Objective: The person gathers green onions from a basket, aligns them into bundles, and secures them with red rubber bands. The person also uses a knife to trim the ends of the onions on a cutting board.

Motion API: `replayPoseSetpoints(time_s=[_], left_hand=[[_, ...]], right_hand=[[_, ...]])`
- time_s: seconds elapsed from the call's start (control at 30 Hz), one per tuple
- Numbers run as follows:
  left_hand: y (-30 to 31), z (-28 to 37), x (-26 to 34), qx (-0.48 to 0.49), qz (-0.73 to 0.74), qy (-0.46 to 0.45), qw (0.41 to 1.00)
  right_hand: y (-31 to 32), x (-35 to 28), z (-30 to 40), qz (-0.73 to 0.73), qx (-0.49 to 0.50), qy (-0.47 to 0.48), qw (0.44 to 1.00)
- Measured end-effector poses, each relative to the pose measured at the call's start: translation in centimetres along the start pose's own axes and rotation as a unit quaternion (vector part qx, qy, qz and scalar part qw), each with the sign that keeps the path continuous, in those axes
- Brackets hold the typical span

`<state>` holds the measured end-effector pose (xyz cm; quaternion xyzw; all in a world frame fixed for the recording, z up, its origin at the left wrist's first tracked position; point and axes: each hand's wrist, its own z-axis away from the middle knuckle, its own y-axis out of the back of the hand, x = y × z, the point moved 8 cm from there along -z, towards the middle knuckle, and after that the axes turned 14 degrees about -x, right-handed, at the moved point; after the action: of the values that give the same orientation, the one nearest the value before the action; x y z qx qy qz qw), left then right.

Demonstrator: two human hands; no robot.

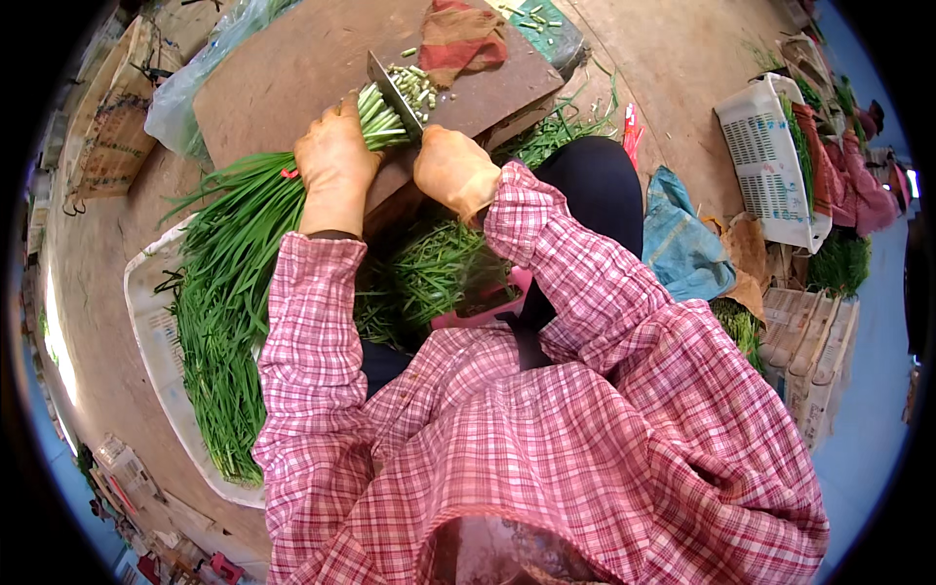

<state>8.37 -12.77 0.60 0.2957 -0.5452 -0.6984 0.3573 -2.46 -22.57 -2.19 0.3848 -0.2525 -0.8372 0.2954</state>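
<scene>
My gloved left hand [333, 150] presses a bundle of garlic chives [241, 194] onto a brown board [270, 80]. The bundle's pale stem ends stick out to the right of the fingers, and a red tie [289, 173] circles its leafy part. In my gloved right hand [455, 172] is the handle of a cleaver [395, 95]. Its blade stands on edge against the cut stem ends. Short chopped stem pieces [415, 86] lie just beyond the blade. A red and tan cloth [464, 40] rests on the board behind them.
At my left, a white plastic crate [157, 351] holds more chives [219, 380]. Loose green trimmings [439, 274] lie below the board, near a pink plastic rim [482, 314]. A blue sack [684, 241] and a white crate [760, 161] are at right, with another person's pink sleeve [863, 190] beyond.
</scene>
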Motion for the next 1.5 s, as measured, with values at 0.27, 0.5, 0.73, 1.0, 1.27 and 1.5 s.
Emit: replayPoseSetpoints(time_s=[0.27, 0.5, 0.73, 1.0, 1.27, 1.5], left_hand=[[0.2, -0.5, -0.4, -0.081, 0.025, 0.001, 0.996], [1.4, 2.0, -1.4, -0.091, 0.113, -0.061, 0.988], [-0.3, -2.2, -2.6, -0.275, 0.205, -0.092, 0.935], [-1.1, -2.7, -3.1, -0.311, 0.239, -0.078, 0.917], [0.6, 0.0, -2.8, -0.158, 0.142, -0.109, 0.971], [3.6, 6.2, -6.9, 0.053, 0.152, -0.102, 0.982]], right_hand=[[1.6, 1.3, -0.2, 0.039, 0.005, 0.005, 0.999], [5.1, 2.3, 0.6, 0.006, 0.056, 0.005, 0.998], [4.4, 0.6, 0.6, -0.029, 0.002, 0.062, 0.998], [2.9, -0.2, -2.1, -0.126, -0.18, 0.002, 0.976], [6.5, -2.7, -5.9, 0.083, 0.045, 0.054, 0.994], [13.2, 0.9, -6.8, 0.092, 0.11, 0.081, 0.986]])
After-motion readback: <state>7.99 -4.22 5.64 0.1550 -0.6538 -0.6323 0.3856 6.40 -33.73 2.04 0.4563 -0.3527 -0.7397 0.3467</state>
